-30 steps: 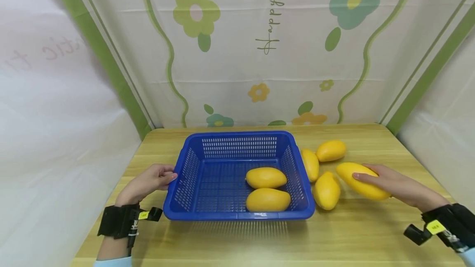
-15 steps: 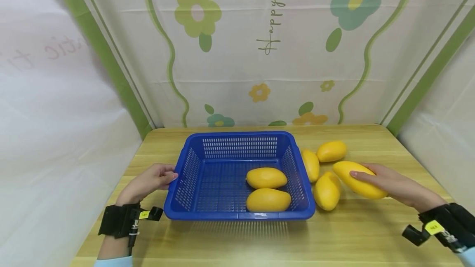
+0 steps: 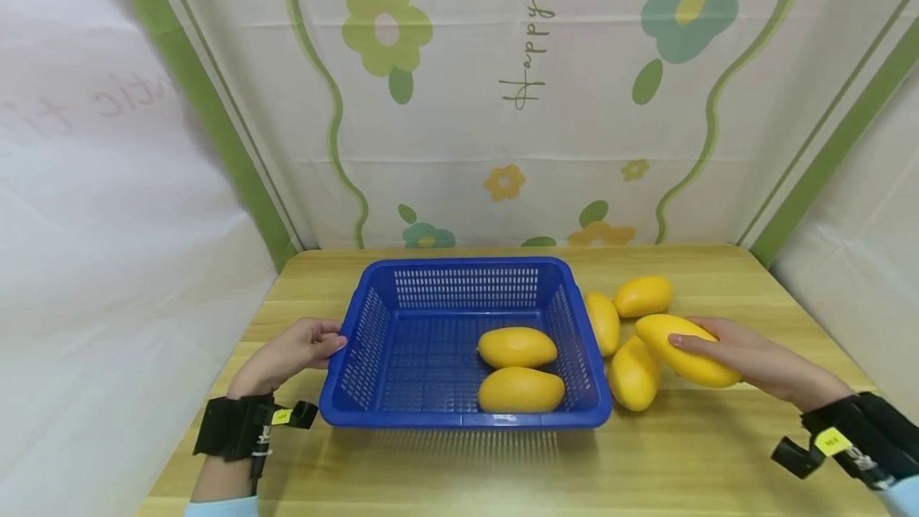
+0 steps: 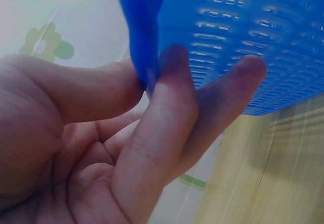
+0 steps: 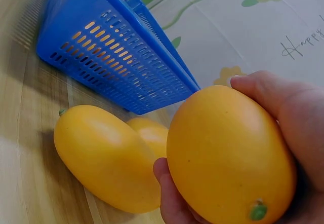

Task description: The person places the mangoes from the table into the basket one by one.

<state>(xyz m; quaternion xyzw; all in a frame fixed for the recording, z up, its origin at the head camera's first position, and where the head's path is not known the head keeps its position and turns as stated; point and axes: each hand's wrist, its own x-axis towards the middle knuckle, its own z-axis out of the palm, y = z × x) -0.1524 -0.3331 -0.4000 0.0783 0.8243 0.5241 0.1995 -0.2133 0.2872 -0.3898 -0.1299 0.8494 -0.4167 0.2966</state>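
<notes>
Right grip (image 3: 743, 353): clasps yellow oval mango (image 5: 230, 153) between thumb and fingers
Left grip (image 3: 297, 345): pinches rectangular blue plastic basket (image 3: 459, 420) by the rim

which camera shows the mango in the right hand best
The right wrist view: the held mango looms large there, close up, with its green stem nub visible. The head view shows it smaller, from above, partly covered by the right hand. The left wrist view does not show it.
</notes>
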